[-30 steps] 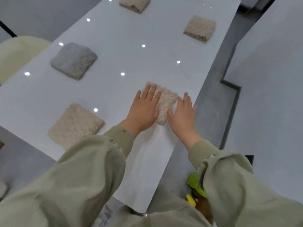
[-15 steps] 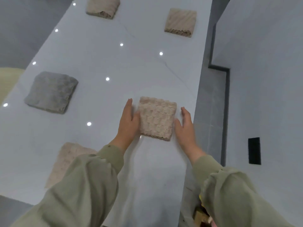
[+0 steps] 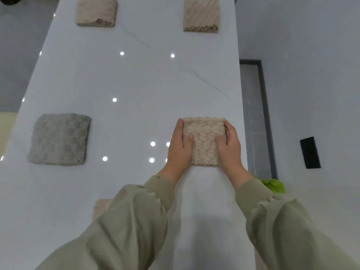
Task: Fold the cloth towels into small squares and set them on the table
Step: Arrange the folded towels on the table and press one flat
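Note:
A folded beige towel (image 3: 204,141) with a bumpy weave lies as a small square near the right edge of the white table (image 3: 136,84). My left hand (image 3: 178,149) holds its left side, fingers along the edge and thumb on top. On the opposite side my right hand (image 3: 229,147) grips it, fingers curled over the edge and thumb pressing on top. Other folded squares lie on the table: a grey one (image 3: 58,139) at the left, two beige ones (image 3: 96,11) (image 3: 201,15) at the far end, and one (image 3: 100,207) mostly hidden under my left sleeve.
The table's right edge runs just beside my right hand, with a grey floor gap and a white wall beyond. Low on the right lies something green (image 3: 274,186). A black plate (image 3: 310,152) sits on the wall. A pale chair (image 3: 5,129) stands at the left.
My hands went from pressing flat on the towel, to lying beside it, to gripping both its sides with thumbs on top. The view has swung so the table runs straight ahead.

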A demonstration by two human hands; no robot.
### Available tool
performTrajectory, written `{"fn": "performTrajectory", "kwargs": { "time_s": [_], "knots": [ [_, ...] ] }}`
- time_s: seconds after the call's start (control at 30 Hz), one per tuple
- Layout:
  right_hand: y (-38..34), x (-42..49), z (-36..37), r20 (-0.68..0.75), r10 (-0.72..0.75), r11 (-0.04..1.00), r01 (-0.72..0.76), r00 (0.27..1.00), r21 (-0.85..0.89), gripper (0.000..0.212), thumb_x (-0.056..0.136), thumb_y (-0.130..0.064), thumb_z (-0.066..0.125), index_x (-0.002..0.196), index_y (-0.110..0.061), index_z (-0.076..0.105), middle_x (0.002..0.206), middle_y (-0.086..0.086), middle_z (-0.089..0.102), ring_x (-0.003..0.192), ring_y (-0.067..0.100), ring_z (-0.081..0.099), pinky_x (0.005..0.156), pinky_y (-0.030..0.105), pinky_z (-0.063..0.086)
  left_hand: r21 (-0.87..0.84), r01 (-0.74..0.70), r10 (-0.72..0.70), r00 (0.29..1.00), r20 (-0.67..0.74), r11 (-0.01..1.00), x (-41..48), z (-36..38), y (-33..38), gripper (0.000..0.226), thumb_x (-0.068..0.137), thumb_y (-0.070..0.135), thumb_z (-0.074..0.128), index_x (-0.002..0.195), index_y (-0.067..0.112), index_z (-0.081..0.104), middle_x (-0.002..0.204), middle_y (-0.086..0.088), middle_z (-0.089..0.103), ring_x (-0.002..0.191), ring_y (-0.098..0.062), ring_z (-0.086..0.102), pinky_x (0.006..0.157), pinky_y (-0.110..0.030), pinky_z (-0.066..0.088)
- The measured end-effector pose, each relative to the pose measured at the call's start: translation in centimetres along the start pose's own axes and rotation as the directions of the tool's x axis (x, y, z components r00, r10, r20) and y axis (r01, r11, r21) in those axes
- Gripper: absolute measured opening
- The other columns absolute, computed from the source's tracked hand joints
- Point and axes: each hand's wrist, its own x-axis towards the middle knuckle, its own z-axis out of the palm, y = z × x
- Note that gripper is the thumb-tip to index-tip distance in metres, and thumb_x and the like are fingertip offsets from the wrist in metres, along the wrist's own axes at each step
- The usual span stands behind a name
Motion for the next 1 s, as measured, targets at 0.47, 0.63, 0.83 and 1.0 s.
{"fn": "performTrajectory", "kwargs": {
  "time_s": [0.47,0.63,0.83,1.0],
  "knots": [
    [0.4,2.0,-0.9,-0.036,0.033,0.996,-0.030,0.999,0.084,0.048,0.095,-0.011,0.047,0.142,-0.016,0.036,0.143,-0.003,0.043,0.130,0.007,0.041,0.108,0.021,0.034,-0.012,-0.005,0.006,0.995,0.102,1.000,2.1,0.1,0.9,0.063,0.098,0.025,0.043,0.150,0.016,0.009,0.157,0.004,0.013,0.142,-0.006,0.014,0.118,-0.028,0.015],
    [0.3,2.2,-0.9,-0.018,0.025,0.996,-0.023,1.000,0.081,0.047,0.095,-0.012,0.046,0.141,-0.014,0.036,0.142,-0.001,0.044,0.128,0.007,0.043,0.107,0.025,0.035,-0.076,0.051,-0.043,0.994,0.104,0.996,2.3,-0.4,1.1,0.060,0.100,0.023,0.041,0.150,0.017,0.009,0.157,0.005,0.014,0.142,-0.005,0.016,0.117,-0.027,0.015],
    [-0.4,1.7,0.5,0.002,0.011,1.000,-0.011,1.000,0.005,0.051,0.094,-0.009,0.044,0.144,-0.016,0.034,0.130,-0.013,0.042,0.116,-0.001,0.040,0.078,-0.008,0.031,-0.062,0.049,-0.045,0.997,0.064,0.997,2.0,0.1,0.9,0.058,0.099,0.023,0.043,0.150,0.017,0.016,0.155,0.004,0.022,0.140,-0.008,0.022,0.117,-0.030,0.021],
    [-0.7,1.8,0.4,0.038,0.006,0.999,-0.004,0.999,-0.046,0.052,0.094,-0.011,0.046,0.144,-0.017,0.033,0.135,-0.011,0.042,0.118,0.001,0.040,0.087,0.002,0.031,-0.046,0.045,-0.042,0.997,0.071,0.998,1.8,-0.1,0.8,0.060,0.099,0.025,0.043,0.151,0.017,0.015,0.155,0.004,0.021,0.141,-0.008,0.022,0.117,-0.030,0.020]
  ]
}}
